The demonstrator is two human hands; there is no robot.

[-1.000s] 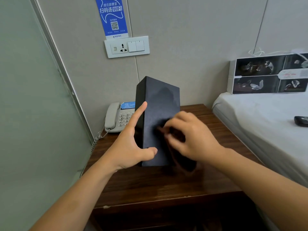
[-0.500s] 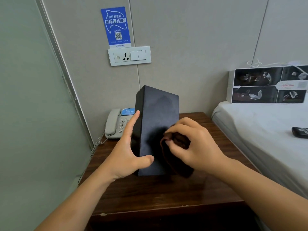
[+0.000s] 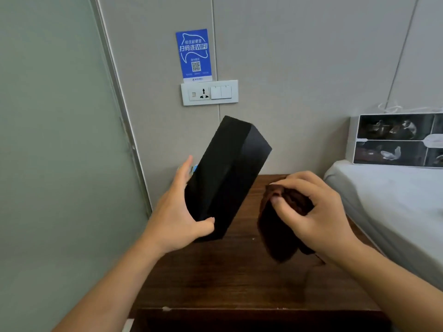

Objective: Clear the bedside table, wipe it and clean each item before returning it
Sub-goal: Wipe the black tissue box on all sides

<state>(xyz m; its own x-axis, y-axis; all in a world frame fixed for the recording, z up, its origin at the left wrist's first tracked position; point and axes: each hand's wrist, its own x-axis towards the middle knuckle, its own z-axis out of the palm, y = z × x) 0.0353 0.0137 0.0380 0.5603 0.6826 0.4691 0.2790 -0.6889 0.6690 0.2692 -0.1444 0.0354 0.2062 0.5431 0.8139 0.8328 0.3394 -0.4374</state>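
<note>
Tilted now, black box (image 3: 227, 178) gripped by left hand (image 3: 177, 216), phone hidden (behind), right hand (image 3: 311, 214) clutching cloth (image 3: 278, 236)

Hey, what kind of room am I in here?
Probably a hotel bedroom: a blue WiFi QR sticker above the wall socket, with a white-sheeted bed beside the wooden bedside table.

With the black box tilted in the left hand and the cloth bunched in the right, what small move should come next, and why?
Probably bring the brown cloth in the right hand back onto the black box: the left hand holds it tilted, and the cloth sits apart from it.
</note>
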